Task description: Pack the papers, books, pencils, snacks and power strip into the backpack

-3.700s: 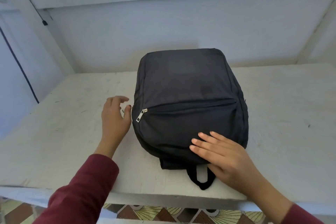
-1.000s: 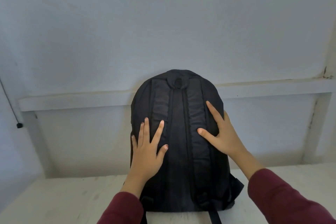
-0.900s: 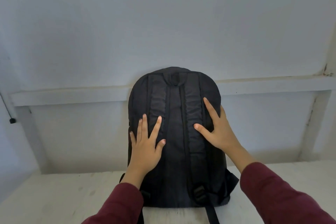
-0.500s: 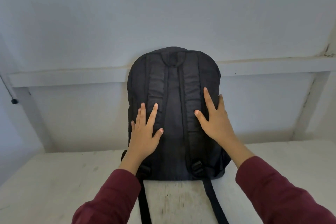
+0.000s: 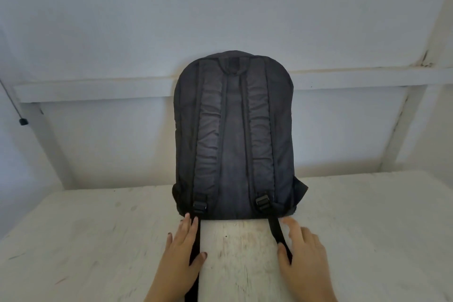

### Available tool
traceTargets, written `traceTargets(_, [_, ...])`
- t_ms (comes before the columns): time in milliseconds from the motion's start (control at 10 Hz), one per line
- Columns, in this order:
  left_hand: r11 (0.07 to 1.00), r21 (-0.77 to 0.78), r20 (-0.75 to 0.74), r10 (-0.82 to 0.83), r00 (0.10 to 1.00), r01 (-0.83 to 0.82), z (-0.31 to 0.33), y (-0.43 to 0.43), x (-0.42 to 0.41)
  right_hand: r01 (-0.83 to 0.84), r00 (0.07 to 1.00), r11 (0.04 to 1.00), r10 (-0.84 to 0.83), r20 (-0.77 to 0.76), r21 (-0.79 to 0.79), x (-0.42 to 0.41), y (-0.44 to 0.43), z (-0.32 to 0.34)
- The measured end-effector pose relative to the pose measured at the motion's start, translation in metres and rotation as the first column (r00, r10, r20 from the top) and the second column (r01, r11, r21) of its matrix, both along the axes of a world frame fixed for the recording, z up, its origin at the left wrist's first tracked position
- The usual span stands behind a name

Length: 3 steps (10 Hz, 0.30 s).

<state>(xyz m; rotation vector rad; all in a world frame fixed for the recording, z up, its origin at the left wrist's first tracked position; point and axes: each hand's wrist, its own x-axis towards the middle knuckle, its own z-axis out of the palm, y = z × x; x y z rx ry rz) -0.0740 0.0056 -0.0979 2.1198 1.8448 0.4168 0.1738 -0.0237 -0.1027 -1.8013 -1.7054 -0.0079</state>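
The backpack (image 5: 234,135) stood on the desk (image 5: 98,240) against the wall (image 5: 220,7); before it lay the left hand (image 5: 180,260) and right hand (image 5: 306,260), each upon one of its straps (image 5: 275,230).

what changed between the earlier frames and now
The backpack, flat at first, was stood upright against the wall. The left hand and right hand then came off its back panel and slid down to the table, beside the loose straps. The backpack has kept standing.

Black backpack (image 5: 234,135) stands upright on the white table (image 5: 98,240), strap side facing the camera. Left hand (image 5: 179,260) lies flat over the left loose strap (image 5: 196,238). Right hand (image 5: 306,260), fingers relaxed and blurred, has its thumb touching the right loose strap (image 5: 275,229).
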Motion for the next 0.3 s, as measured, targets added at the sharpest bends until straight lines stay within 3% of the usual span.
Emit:
traceTargets(200, [0.988, -0.118, 0.020, -0.102, 0.995, 0.104, 0.002, -0.016, -0.010, -0.021, 0.990, 0.992, 0.037, 0.135, -0.121, -0.013, -0.021, -0.004])
traceTargets(300, [0.996, -0.077, 0.163, -0.042, 0.986, 0.055, 0.015, -0.027, -0.014, -0.031, 0.992, 0.990, 0.047, 0.114, -0.137, -0.019, -0.027, 0.025])
